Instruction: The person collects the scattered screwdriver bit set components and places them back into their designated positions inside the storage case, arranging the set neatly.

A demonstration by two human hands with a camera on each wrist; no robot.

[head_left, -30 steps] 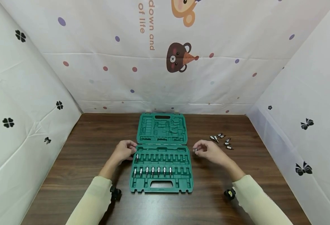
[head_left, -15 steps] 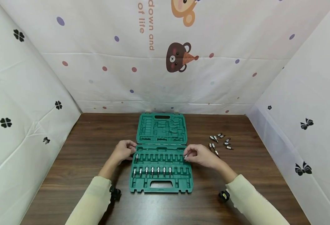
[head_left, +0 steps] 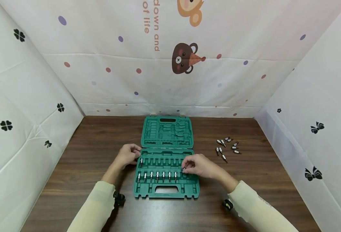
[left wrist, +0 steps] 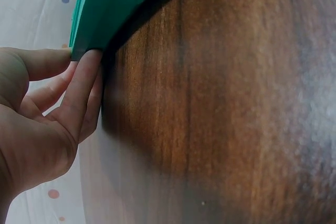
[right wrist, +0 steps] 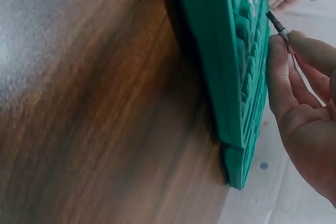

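A green bit socket case (head_left: 147, 190) lies open on the table, lid away from me. My left hand (head_left: 127, 155) pinches the case's left edge near the hinge; in the left wrist view its thumb and finger (left wrist: 86, 77) meet at the corner. My right hand (head_left: 199, 166) is over the right part of the case, pinching a bit socket (right wrist: 279, 26) between thumb and forefinger, dark tip out and tilted. Several bit sockets (head_left: 157, 176) stand in the front row from the left, and one bit socket (head_left: 141, 162) sits at the left of the back row.
Several loose bit sockets (head_left: 224, 158) lie scattered on the brown wooden table (head_left: 106, 129) right of the case. The case lid (head_left: 167, 132) has moulded recesses. White printed cloth (head_left: 115, 83) walls the table at the back and both sides.
My right hand has carried the bit socket leftward from beside the case to over the front row's right end. My left hand stays on the case's edge.
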